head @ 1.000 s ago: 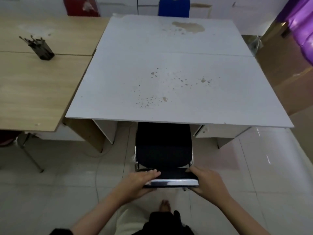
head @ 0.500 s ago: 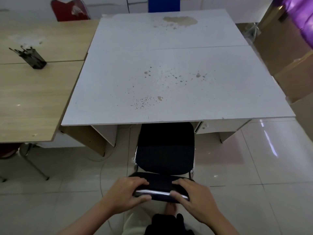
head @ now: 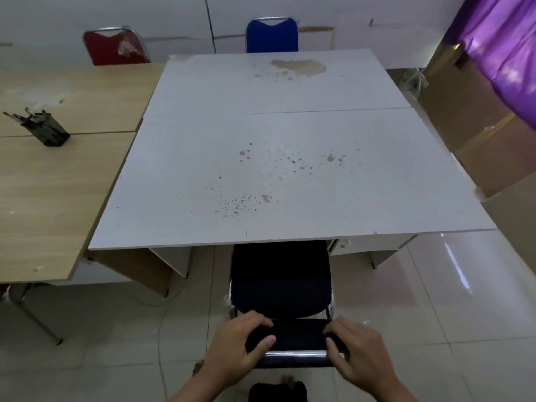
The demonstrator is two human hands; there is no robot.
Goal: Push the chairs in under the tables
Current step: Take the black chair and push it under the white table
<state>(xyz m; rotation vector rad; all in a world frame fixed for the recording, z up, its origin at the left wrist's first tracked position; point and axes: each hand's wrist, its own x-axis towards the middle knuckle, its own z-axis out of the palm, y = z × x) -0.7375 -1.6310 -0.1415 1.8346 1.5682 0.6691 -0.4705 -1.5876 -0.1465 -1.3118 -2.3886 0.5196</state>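
A black chair point(head: 280, 282) with a chrome frame stands in front of me, the front of its seat under the near edge of the stained white table point(head: 278, 158). My left hand point(head: 237, 346) grips the left end of the chair's backrest top, fingers curled over the padding. On the right end, my right hand point(head: 359, 352) holds the same backrest. At the table's far side a blue chair point(head: 272, 34) stands close to the edge. A red chair point(head: 114, 47) stands behind the wooden table point(head: 55, 181) on the left.
A black holder of pens point(head: 46, 130) stands on the wooden table. Brown cardboard boxes point(head: 470, 134) and a purple curtain point(head: 501, 47) fill the right side. A thin cable point(head: 161, 323) runs over the tiled floor left of the chair. My foot point(head: 288, 380) shows below the backrest.
Both hands have shifted inward along the backrest and curled over it. The view has risen, bringing the far chairs into sight; the chair's seat stays partly under the table.
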